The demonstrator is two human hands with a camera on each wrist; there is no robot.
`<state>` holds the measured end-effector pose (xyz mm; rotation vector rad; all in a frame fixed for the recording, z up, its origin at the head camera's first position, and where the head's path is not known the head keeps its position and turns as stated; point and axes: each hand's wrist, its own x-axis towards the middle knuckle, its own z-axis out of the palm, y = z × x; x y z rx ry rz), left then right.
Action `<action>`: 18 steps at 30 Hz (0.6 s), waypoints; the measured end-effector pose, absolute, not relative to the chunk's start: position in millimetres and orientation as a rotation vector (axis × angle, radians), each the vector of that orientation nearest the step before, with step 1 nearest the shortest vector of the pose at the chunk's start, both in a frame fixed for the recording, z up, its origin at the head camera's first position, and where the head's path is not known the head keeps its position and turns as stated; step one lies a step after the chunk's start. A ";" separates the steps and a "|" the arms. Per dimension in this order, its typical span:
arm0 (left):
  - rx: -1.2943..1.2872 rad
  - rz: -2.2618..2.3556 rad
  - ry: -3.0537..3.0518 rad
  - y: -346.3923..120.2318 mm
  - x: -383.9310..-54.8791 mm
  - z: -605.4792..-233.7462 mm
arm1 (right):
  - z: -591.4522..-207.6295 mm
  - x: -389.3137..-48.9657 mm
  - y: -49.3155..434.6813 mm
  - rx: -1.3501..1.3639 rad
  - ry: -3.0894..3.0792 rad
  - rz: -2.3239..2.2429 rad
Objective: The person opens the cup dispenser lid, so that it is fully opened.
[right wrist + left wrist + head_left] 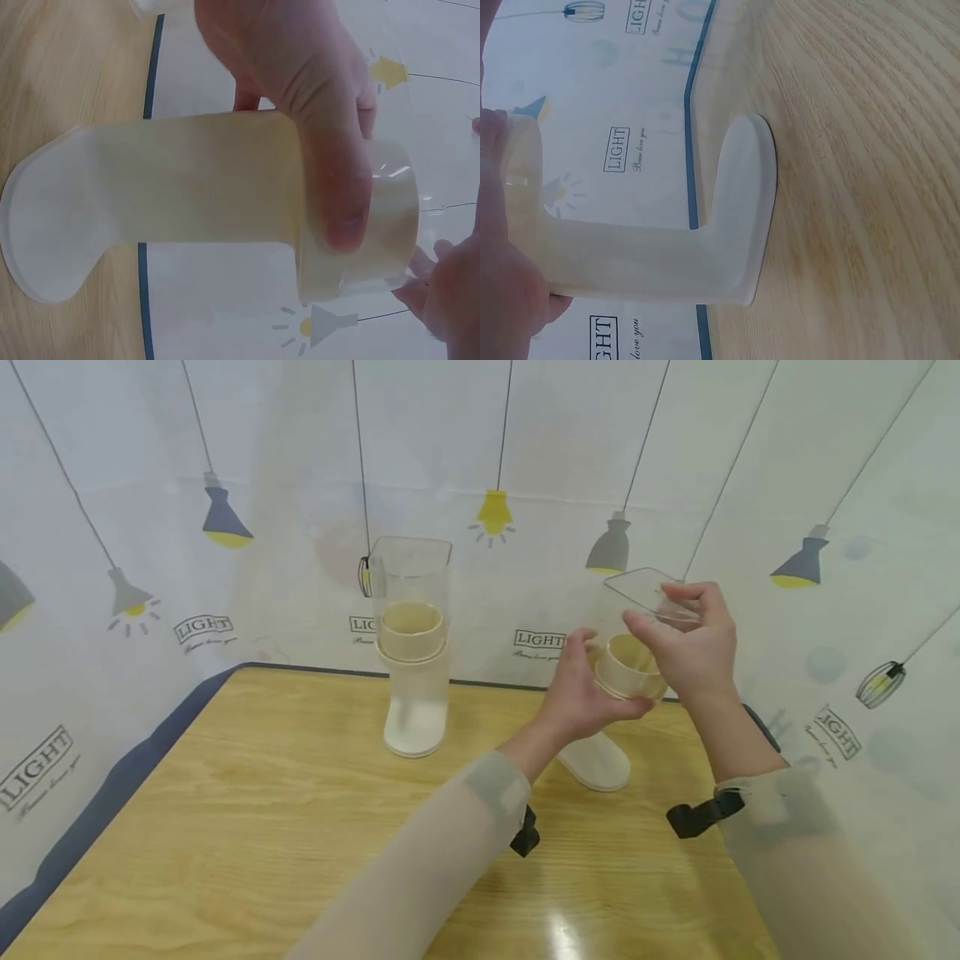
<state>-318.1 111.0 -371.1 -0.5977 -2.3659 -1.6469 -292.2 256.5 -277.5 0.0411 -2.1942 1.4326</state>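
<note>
Left hand point(577, 697): curled round the cup point(627, 678) of a cream stand point(637, 259) on the table point(262, 827) | Right hand point(693, 647): thumb and fingers pinch the clear tube point(622, 603) over the cup | Step: I think putting the tube on; can't tell if it's all down | Next: hold the stand steady, gently press tube down

Cream stand point(630, 259), upright on wooden table point(300, 793), rounded foot point(603, 766), clear tube point(617, 610) (rim angular) above its collar point(622, 679)
</note>
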 end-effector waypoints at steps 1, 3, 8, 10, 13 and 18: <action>-0.596 -1.640 -2.371 111.6 -317.7 -370.5 | -277.0 -291.8 256.9 0.035 -2.187 1.446; -0.596 -1.624 -2.379 112.2 -316.8 -369.6 | -276.1 -291.2 257.3 0.027 -2.174 1.475; -0.601 -1.606 -2.395 112.4 -315.1 -369.1 | -273.6 -289.2 259.3 0.003 -2.136 1.549; -0.605 -1.606 -2.402 112.2 -314.9 -368.8 | -272.7 -288.3 259.5 -0.007 -2.143 1.545; -0.613 -1.595 -2.403 111.3 -315.5 -368.5 | -271.3 -287.4 257.9 -0.007 -2.181 1.486; -0.625 -1.576 -2.388 108.6 -317.9 -369.6 | -268.4 -285.3 252.4 0.004 -2.227 1.398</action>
